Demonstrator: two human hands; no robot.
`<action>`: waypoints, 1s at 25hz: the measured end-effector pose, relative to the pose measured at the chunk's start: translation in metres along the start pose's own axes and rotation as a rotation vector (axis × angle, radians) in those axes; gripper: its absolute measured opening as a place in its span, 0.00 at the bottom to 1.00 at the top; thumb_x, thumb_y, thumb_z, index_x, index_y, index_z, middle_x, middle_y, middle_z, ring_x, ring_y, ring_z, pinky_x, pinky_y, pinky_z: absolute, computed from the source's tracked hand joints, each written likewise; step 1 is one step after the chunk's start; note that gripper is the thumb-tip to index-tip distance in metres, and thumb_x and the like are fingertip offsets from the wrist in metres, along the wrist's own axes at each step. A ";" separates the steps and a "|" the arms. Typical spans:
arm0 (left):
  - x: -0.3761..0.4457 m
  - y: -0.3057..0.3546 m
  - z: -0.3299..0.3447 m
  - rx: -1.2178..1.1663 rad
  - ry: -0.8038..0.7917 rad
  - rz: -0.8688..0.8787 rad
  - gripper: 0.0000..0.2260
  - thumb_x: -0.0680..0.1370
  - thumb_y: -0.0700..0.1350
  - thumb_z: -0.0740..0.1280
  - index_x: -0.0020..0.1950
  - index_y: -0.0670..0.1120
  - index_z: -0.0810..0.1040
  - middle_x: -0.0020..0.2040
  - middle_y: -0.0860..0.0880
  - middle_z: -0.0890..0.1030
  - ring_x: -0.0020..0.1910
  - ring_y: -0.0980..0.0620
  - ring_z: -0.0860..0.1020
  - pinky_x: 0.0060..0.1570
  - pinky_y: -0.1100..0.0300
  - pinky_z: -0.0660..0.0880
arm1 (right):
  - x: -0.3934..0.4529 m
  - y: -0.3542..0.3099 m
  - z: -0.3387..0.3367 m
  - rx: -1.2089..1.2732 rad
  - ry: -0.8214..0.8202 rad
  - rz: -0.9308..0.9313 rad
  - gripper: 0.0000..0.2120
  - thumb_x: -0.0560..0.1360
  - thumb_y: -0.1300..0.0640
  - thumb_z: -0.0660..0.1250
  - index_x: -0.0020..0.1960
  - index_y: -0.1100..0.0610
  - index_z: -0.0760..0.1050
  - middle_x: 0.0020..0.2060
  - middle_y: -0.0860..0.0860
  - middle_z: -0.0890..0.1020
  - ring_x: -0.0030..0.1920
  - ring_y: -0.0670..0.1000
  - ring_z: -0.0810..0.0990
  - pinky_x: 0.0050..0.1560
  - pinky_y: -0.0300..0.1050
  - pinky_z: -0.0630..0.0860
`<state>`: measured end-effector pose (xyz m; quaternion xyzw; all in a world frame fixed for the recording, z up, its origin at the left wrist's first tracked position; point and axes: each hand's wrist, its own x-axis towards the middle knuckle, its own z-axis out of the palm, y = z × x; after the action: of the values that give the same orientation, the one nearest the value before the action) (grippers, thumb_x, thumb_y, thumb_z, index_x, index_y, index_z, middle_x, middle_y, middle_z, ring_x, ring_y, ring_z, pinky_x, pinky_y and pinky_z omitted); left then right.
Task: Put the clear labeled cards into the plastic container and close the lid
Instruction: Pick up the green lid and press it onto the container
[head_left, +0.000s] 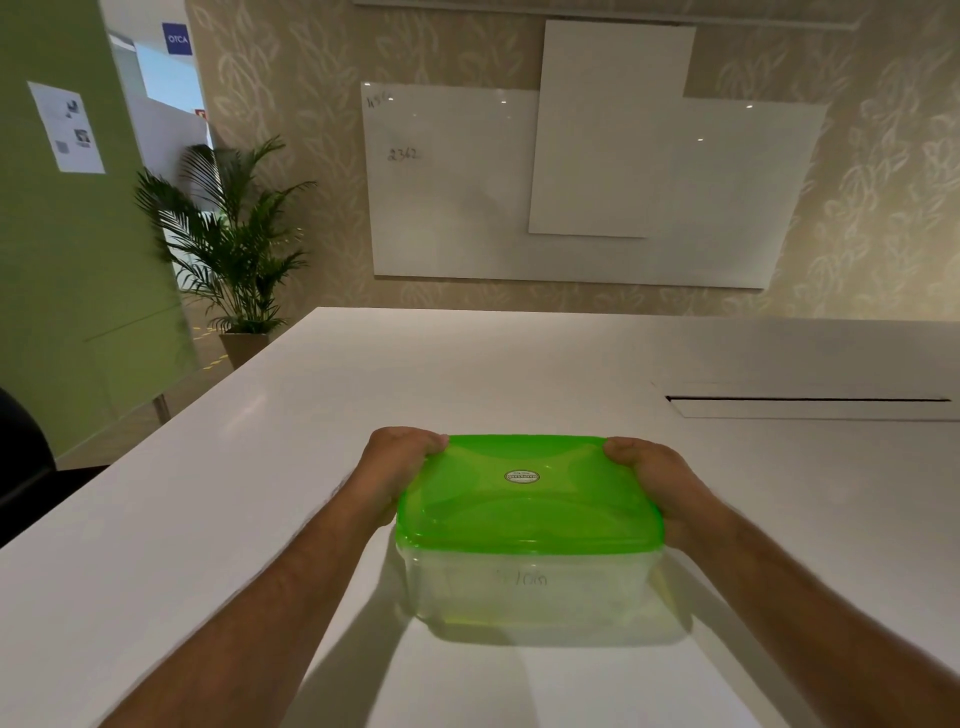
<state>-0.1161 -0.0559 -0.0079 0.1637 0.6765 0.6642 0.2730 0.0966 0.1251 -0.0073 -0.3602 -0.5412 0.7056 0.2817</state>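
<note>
Two bare hands grip a clear plastic container (535, 592) that stands on a white table (260, 467), close to the person. A green lid (524, 499) covers the container, with a small oval sticker at its centre. The left hand (397, 470) clasps the lid's left edge, fingers curled over the far corner. The right hand (657, 480) clasps the right edge the same way. Faint writing shows through the container's near wall; the cards cannot be made out. A whiteboard (452, 208) hangs on the wall beyond, and a potted palm (228, 244) stands at the left.
</note>
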 end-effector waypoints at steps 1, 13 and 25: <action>0.001 0.000 -0.001 0.026 -0.003 0.008 0.05 0.74 0.40 0.74 0.47 0.39 0.84 0.45 0.38 0.85 0.42 0.41 0.84 0.45 0.49 0.82 | -0.002 0.000 0.000 -0.015 -0.002 0.016 0.10 0.78 0.61 0.63 0.56 0.64 0.79 0.42 0.61 0.84 0.39 0.60 0.83 0.44 0.53 0.81; 0.006 0.000 -0.006 0.129 -0.027 -0.062 0.14 0.70 0.49 0.78 0.51 0.43 0.84 0.50 0.42 0.86 0.42 0.44 0.83 0.43 0.53 0.77 | -0.002 0.001 -0.003 -0.098 0.031 0.062 0.17 0.78 0.58 0.67 0.59 0.70 0.77 0.55 0.68 0.82 0.56 0.67 0.81 0.60 0.65 0.76; -0.002 -0.003 -0.003 -0.088 0.039 0.051 0.08 0.73 0.45 0.76 0.48 0.42 0.85 0.50 0.42 0.85 0.50 0.42 0.84 0.56 0.43 0.80 | -0.006 0.001 0.000 -0.004 0.042 0.015 0.14 0.78 0.57 0.62 0.59 0.61 0.80 0.53 0.64 0.84 0.51 0.64 0.83 0.54 0.60 0.79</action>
<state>-0.1160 -0.0597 -0.0109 0.1557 0.6474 0.7030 0.2496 0.1002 0.1197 -0.0074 -0.3798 -0.5339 0.6989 0.2869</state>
